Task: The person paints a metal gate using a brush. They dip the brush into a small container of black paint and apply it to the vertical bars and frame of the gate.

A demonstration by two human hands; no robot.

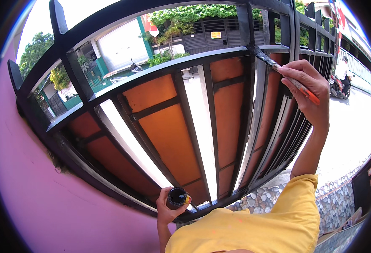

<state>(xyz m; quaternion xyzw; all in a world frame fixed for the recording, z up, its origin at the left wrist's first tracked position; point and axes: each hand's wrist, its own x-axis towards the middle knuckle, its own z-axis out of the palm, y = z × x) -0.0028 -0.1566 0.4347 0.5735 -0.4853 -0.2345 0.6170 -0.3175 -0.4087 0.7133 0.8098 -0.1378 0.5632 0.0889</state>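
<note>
My right hand (305, 86) grips a paintbrush (296, 83) with an orange-tipped handle. Its dark, paint-loaded bristles touch a black bar of the metal gate (249, 59), just beneath the upper rail. Lower down, near the foot of the gate, my left hand (167, 211) is wrapped round a small can of black paint (177, 196), its open top facing up. Orange-brown panels (168, 130) fill parts of the gate between black uprights, with bright gaps between some of them.
A pink wall (67, 202) meets the gate on the left. Pebble-patterned tiling (337, 206) covers the ground at lower right. Beyond the gate are a street, a parked scooter (135, 66), leafy plants (194, 17), and a person on a red motorbike (340, 84).
</note>
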